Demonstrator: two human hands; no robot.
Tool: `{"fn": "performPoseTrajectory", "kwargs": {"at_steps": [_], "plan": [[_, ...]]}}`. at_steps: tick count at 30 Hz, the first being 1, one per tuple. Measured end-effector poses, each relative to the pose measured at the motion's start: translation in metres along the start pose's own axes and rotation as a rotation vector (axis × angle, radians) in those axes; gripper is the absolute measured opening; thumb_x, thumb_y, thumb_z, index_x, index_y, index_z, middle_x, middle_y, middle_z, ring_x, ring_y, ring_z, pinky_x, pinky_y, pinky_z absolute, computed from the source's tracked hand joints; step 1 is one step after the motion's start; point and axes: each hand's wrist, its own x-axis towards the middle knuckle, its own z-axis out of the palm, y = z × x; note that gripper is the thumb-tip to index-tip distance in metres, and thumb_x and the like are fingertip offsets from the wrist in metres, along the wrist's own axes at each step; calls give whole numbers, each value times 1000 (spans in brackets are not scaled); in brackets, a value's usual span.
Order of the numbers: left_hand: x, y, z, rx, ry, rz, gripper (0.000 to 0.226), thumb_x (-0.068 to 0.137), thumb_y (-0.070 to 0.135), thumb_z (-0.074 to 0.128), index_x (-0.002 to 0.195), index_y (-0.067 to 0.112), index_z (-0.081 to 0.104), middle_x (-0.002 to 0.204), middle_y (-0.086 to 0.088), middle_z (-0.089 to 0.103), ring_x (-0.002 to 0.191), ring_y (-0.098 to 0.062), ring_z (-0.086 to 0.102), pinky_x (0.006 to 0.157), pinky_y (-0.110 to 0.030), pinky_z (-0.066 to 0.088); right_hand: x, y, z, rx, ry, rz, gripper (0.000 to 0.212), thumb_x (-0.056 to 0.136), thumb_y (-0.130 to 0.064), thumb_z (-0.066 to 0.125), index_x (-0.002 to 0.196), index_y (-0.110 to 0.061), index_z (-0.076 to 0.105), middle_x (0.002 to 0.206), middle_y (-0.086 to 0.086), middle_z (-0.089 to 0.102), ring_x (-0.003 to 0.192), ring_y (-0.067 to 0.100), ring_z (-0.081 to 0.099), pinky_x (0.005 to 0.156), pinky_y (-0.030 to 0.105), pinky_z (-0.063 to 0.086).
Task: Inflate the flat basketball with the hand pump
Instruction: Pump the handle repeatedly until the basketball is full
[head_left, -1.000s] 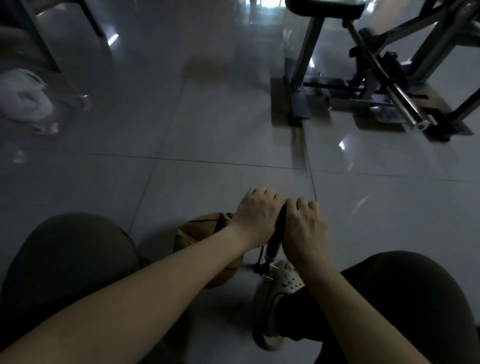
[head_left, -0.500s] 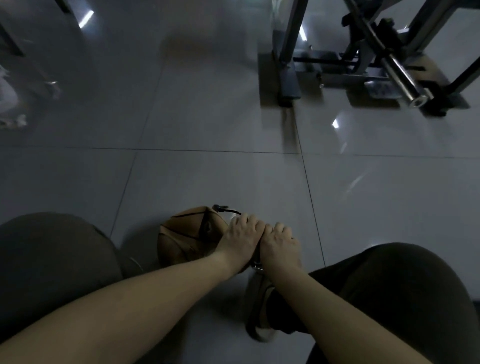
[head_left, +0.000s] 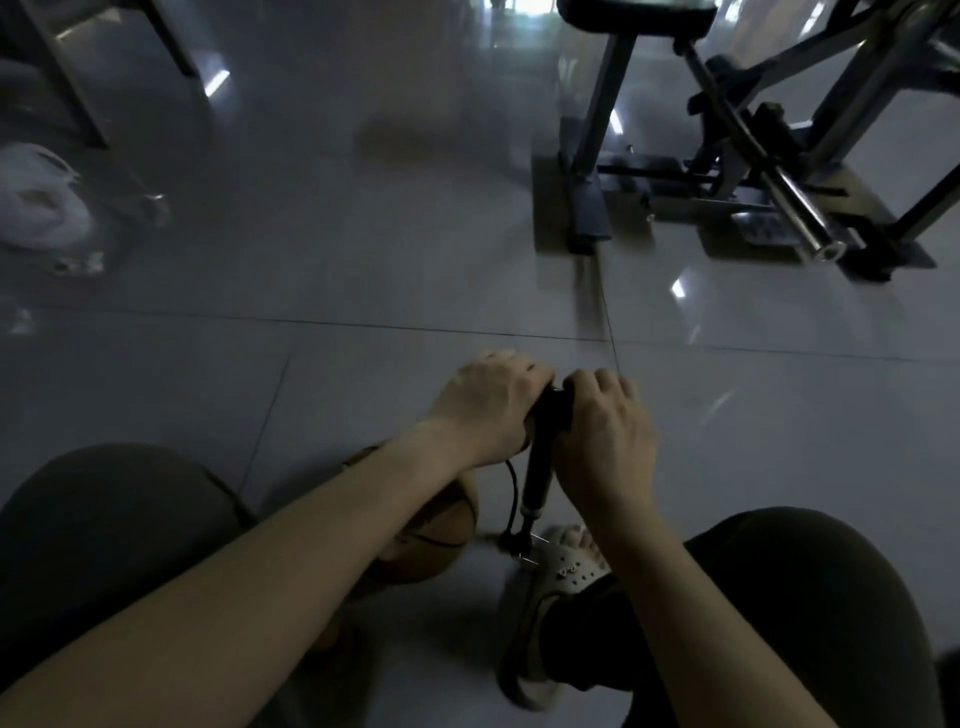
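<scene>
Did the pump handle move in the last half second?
Yes, up. The left hand and right hand have lifted the handle away from the shoe, baring the shaft; before, they sat right above it.

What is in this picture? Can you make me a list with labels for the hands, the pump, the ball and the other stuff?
Hands: left hand and right hand both grip the pump at its top
Pump: black, upright, base beside the shoe
Hose: thin black hose hangs beside the pump
Ball: brown ball on the floor, partly behind the left arm
Shoe: pale, with holes, right of the ball
Far away: gym machine to the right, white bag to the left
</scene>
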Motion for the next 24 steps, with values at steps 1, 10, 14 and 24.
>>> {"fn": "performPoseTrajectory", "kwargs": {"at_steps": [1, 10, 14, 24], "plan": [[-5, 1, 6, 36, 44, 25, 12, 82, 16, 56, 94, 18, 55, 90, -3, 57, 81, -22, 51, 71, -32, 37, -3, -1, 5, -39, 23, -15, 11, 87, -23, 56, 95, -15, 55, 91, 3, 54, 83, 21, 46, 64, 34, 43], [-45, 4, 121, 170, 9, -84, 14, 85, 9, 41, 99, 14, 43, 90, -8, 49, 79, -25, 44, 66, -37, 39, -37, 10, 72, -180, -378, 7, 16, 86, -15, 62, 98, -17, 50, 98, 8, 48, 84, 24, 46, 65, 31, 36], [-49, 8, 149, 213, -99, -64, 21, 85, 9, 50, 105, 12, 43, 95, -11, 48, 83, -27, 46, 69, -38, 41, -47, 17, 84, -204, -581, 49, 19, 95, -20, 50, 113, -19, 43, 116, 8, 44, 101, 23, 46, 75, 31, 38], [-26, 20, 116, 67, -324, -102, 26, 97, 17, 40, 122, 20, 46, 123, -2, 52, 114, -22, 47, 98, -34, 35, -36, 18, 61, -5, -659, 118, 18, 91, -17, 60, 109, -17, 58, 113, 3, 56, 107, 23, 51, 84, 28, 39]]}}
